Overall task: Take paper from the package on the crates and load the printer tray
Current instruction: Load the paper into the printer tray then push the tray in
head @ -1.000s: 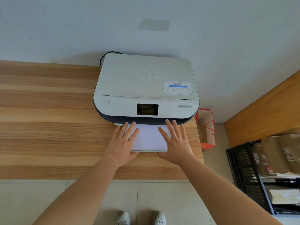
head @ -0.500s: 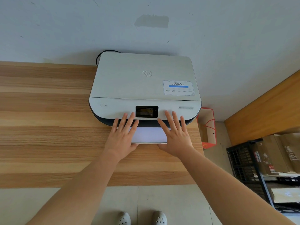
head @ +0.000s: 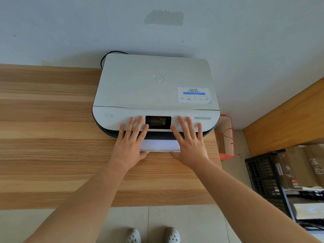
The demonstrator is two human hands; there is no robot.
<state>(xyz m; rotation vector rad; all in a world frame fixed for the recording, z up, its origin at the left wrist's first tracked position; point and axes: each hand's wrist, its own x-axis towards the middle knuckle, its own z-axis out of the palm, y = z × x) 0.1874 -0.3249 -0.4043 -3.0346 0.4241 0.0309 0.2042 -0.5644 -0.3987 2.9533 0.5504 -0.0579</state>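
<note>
A white printer (head: 154, 85) with a dark screen sits on the wooden table (head: 52, 137) against the wall. Its tray (head: 160, 151) sticks out a little at the front, with white paper (head: 159, 145) lying in it. My left hand (head: 130, 142) lies flat with fingers spread on the tray's left side, fingertips reaching over the printer's front panel. My right hand (head: 189, 142) lies flat the same way on the tray's right side. Neither hand grips anything. The paper package (head: 308, 210) shows partly on the crates at the lower right.
Black crates (head: 261, 178) with brown cardboard packages (head: 296, 167) stand on the floor at right. A red paper bag (head: 226, 137) stands between table and wall. A black cable (head: 105, 57) runs behind the printer. A wooden panel (head: 284, 120) lies at right.
Both flat hands have moved forward towards the printer, and the tray with the paper has slid further in, so that less white paper shows.
</note>
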